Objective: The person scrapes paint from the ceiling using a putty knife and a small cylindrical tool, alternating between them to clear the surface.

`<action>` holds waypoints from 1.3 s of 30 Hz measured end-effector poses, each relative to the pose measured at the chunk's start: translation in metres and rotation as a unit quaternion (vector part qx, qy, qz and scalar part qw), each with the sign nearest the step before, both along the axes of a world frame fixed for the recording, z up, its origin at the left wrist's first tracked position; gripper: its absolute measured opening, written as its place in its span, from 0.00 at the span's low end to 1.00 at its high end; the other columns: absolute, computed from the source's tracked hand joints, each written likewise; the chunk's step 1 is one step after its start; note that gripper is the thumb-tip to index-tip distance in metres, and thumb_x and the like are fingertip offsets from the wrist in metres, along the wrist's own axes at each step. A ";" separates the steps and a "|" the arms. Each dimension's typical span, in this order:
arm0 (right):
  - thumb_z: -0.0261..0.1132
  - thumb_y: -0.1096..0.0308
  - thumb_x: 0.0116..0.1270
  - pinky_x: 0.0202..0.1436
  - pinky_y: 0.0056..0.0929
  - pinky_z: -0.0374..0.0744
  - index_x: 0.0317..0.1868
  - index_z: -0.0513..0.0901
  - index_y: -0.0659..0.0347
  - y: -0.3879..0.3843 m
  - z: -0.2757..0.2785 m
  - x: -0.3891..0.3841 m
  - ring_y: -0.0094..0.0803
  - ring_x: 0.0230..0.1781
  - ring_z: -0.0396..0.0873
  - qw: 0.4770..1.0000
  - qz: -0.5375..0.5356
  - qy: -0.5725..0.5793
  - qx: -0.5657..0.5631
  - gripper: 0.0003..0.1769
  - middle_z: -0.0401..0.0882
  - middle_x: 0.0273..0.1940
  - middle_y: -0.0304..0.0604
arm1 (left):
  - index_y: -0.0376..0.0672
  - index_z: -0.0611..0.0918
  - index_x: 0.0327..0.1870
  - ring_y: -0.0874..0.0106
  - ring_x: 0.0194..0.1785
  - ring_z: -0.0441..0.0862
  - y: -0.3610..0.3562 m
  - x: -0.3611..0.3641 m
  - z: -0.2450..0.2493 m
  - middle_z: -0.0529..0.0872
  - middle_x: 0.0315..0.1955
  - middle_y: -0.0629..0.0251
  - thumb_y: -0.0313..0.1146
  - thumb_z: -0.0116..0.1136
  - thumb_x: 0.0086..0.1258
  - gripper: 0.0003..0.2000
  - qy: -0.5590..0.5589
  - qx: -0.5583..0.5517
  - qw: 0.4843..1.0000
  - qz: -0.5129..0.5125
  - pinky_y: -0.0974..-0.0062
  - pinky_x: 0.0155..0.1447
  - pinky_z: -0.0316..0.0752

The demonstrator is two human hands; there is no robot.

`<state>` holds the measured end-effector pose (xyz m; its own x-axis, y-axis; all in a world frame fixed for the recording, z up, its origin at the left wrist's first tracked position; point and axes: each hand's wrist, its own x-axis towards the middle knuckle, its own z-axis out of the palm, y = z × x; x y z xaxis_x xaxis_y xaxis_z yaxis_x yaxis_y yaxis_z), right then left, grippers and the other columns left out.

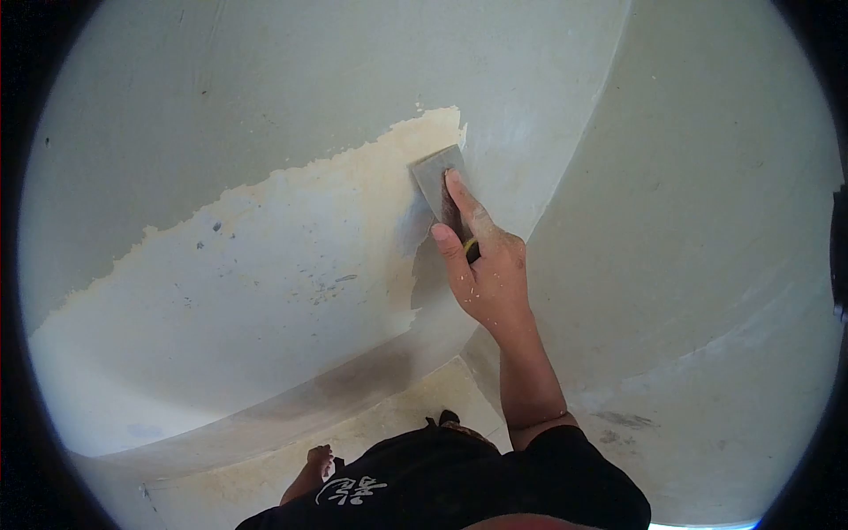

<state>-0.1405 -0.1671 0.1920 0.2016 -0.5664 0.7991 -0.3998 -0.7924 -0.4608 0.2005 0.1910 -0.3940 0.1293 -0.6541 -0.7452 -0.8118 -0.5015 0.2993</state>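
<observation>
My right hand (pixel 490 265) is wrapped round the handle of a putty knife (pixel 435 168). One finger lies stretched along its wide grey blade, and the thumb presses beside it. The blade meets the wall (pixel 291 238) near the right end of a pale, cream-edged patch with a ragged outline. Grey, smoother coating surrounds that patch above. White specks of filler dot my right hand. Low in the view, my left hand (pixel 320 458) hangs by my side, small and away from the wall. Its fingers are loosely bent, with nothing visible in them.
To the right, another grey wall (pixel 689 221) meets the first along a slanting corner line. A ledge (pixel 309 389) runs along the bottom of the patched wall, above the pale floor (pixel 406 406). Dark marks and small pits dot the patch. My black shirt (pixel 459 477) fills the bottom.
</observation>
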 end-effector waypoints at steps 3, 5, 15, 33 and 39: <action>0.62 0.59 0.71 0.35 0.37 0.78 0.70 0.69 0.52 0.002 0.011 0.001 0.50 0.24 0.78 0.999 -0.016 0.011 0.030 0.28 0.80 0.28 0.55 | 0.51 0.81 0.44 0.65 0.50 0.83 -0.005 -0.004 0.010 0.85 0.44 0.70 0.51 0.60 0.61 0.17 -0.001 0.024 1.000 0.020 0.62 0.50 0.80; 0.62 0.59 0.71 0.35 0.37 0.78 0.70 0.69 0.52 0.002 0.017 0.002 0.50 0.24 0.78 0.999 -0.015 0.002 0.031 0.28 0.80 0.28 0.55 | 0.50 0.80 0.45 0.66 0.45 0.83 -0.007 -0.003 0.018 0.86 0.42 0.70 0.45 0.58 0.63 0.14 -0.003 -0.001 1.000 0.002 0.62 0.45 0.80; 0.62 0.60 0.71 0.36 0.37 0.78 0.70 0.68 0.51 -0.002 0.015 0.000 0.50 0.26 0.80 1.000 0.001 -0.006 0.025 0.29 0.81 0.29 0.56 | 0.50 0.81 0.47 0.64 0.51 0.83 -0.006 0.004 -0.023 0.87 0.46 0.69 0.52 0.61 0.60 0.20 -0.057 -0.089 0.985 -0.136 0.60 0.52 0.79; 0.59 0.56 0.72 0.37 0.39 0.78 0.71 0.67 0.49 -0.006 0.011 -0.002 0.50 0.27 0.79 1.000 0.008 0.024 0.018 0.29 0.81 0.30 0.56 | 0.49 0.81 0.42 0.69 0.31 0.79 -0.008 0.011 -0.038 0.84 0.33 0.70 0.43 0.59 0.64 0.11 0.079 -0.066 0.987 0.122 0.64 0.33 0.75; 0.60 0.57 0.72 0.35 0.40 0.77 0.71 0.67 0.48 -0.003 0.023 -0.002 0.50 0.24 0.78 0.999 0.004 0.010 0.035 0.29 0.80 0.29 0.56 | 0.48 0.80 0.39 0.72 0.24 0.74 -0.009 0.021 -0.019 0.81 0.28 0.69 0.45 0.52 0.69 0.11 0.201 -0.094 0.962 0.160 0.65 0.25 0.68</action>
<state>-0.1422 -0.1701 0.2153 0.2216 -0.6190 0.7535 -0.4024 -0.7619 -0.5075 0.2217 0.1817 -0.4127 0.0731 -0.7570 -0.6494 -0.4239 -0.6129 0.6668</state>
